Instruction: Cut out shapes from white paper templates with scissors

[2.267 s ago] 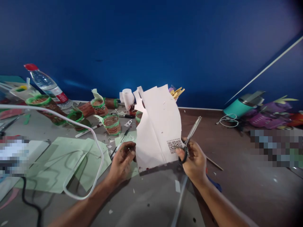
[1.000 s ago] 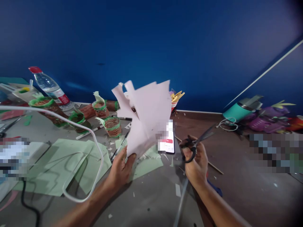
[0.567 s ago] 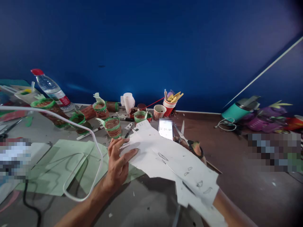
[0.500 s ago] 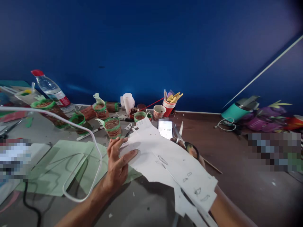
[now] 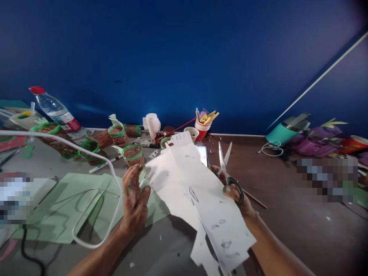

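Observation:
A large white sheet of paper (image 5: 186, 180), cut to an uneven outline and folded along its length, lies between my hands. Small pencilled shapes are drawn on it. My left hand (image 5: 134, 201) is beside the paper's left edge, thumb and fingers apart, with dark smudges on the skin. In my right hand (image 5: 243, 203) is a pair of scissors (image 5: 223, 159) with black handles; their blades are spread and point up and away from me. The paper's right edge comes close to this hand, and whether its hidden fingers touch the paper I cannot tell.
Brown cups with green rims (image 5: 133, 153) stand behind the paper. A tilted water bottle (image 5: 59, 113) is at the back left. Green sheets (image 5: 66, 207) and a white cable (image 5: 115, 172) lie left. A red cup (image 5: 202, 130) holds yellow utensils; a teal tumbler (image 5: 283, 134) lies right.
My left hand has come off the paper and shifted left. The paper has turned and moved left, uncovering more of my right hand. The scissors' blades now show more clearly, spread apart.

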